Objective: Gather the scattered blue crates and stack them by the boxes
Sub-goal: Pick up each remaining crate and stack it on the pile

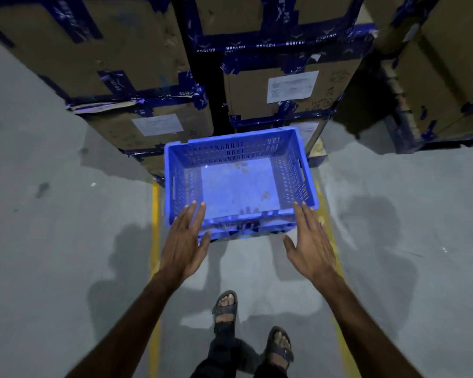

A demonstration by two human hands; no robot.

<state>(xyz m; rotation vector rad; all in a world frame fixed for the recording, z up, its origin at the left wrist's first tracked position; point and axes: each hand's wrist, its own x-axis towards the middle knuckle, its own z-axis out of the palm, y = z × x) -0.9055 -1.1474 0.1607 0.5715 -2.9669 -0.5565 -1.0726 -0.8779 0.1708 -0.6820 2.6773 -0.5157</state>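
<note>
A blue perforated crate point(238, 186) stands upright and empty on the floor, right in front of the stacked cardboard boxes point(279, 85). Below its near rim a second blue rim shows, so it seems to sit on another crate. My left hand point(187, 241) is spread flat, fingertips at the crate's near left corner. My right hand point(310, 241) is spread the same way at the near right corner. Neither hand curls round the rim.
Tall stacks of blue-taped cardboard boxes point(107, 50) fill the far side, with more at the right point(434, 85). Two yellow floor lines point(155, 241) run toward the crate. My sandalled feet point(225, 312) stand on the grey concrete floor behind it.
</note>
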